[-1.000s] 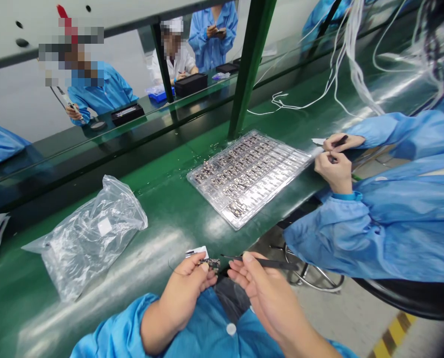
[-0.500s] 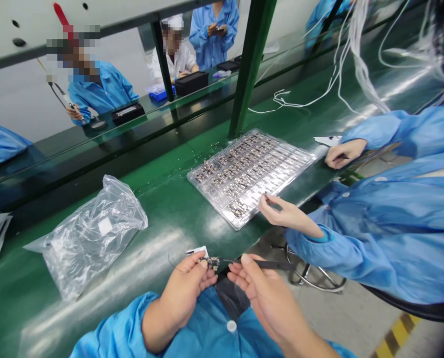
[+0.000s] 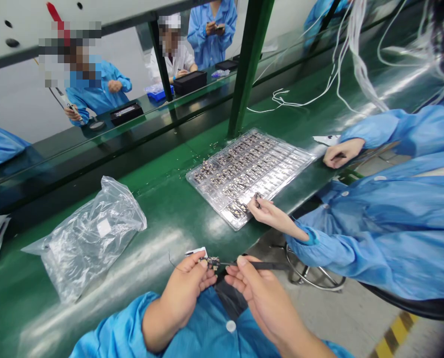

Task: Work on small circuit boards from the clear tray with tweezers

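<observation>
The left fingers (image 3: 204,265) pinch a small circuit board (image 3: 213,262); the right fingers (image 3: 242,261) grasp black tweezers (image 3: 268,266).

The tweezer tips reach the board's edge, and a thin wire (image 3: 170,260) curves from the board's left side. Both wrists turn inward, palms facing, with the forearms in blue sleeves (image 3: 110,323) rising from the bottom of the view. The hands sit at the edge of the green tabletop (image 3: 158,204), just before a white card (image 3: 196,251). Farther off, a co-worker's hand (image 3: 270,213) touches a clear blister tray (image 3: 244,174).
</observation>
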`<state>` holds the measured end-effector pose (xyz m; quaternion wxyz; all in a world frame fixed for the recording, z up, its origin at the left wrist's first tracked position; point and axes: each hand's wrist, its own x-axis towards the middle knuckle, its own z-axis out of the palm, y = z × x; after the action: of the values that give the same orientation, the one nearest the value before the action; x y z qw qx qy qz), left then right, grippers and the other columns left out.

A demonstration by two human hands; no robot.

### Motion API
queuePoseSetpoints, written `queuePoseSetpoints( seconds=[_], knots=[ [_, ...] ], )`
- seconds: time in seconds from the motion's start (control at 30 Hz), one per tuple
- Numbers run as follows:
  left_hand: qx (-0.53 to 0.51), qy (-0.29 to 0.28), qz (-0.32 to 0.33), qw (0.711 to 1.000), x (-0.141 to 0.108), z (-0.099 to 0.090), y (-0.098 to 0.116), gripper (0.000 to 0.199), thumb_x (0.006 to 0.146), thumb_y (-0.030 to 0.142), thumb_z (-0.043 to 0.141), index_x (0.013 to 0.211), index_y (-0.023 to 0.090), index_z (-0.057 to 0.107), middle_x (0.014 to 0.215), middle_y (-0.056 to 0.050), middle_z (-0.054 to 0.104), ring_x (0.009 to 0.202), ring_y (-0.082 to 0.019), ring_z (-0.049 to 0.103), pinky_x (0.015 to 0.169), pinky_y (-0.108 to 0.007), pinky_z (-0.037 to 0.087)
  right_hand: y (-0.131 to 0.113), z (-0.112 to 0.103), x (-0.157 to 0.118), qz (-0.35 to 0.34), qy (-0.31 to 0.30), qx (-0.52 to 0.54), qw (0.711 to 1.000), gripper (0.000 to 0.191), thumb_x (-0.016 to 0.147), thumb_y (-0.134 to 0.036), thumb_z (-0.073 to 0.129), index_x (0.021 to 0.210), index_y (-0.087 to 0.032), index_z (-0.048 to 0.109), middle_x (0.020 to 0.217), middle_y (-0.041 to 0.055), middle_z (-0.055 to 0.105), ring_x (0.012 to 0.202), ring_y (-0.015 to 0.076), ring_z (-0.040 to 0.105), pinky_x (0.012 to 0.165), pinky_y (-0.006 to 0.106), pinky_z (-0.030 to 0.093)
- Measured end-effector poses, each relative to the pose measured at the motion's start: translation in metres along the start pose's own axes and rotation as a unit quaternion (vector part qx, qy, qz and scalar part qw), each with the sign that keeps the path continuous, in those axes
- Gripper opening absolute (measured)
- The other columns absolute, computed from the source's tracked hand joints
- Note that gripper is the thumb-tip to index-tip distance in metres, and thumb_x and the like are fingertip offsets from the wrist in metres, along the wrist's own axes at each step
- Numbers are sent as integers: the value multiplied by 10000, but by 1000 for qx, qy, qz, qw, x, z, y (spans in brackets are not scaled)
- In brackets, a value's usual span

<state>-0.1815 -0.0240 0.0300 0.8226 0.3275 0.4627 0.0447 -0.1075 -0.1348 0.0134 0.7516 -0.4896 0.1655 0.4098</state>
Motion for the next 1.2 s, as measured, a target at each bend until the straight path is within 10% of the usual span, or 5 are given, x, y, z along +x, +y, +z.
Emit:
queuePoseSetpoints(
  seconds=[1.2],
  knots=[
    [64,29,3,998,10,14,-13,306,764,152,563,1053,120,471,869,-86,611,770,-152,589,775,-291,490,-3,-25,8,-5,-6,41,999,617,510,-580,739,863,-147,478,733,19,563,783,159,547,685,293,497]
  ],
)
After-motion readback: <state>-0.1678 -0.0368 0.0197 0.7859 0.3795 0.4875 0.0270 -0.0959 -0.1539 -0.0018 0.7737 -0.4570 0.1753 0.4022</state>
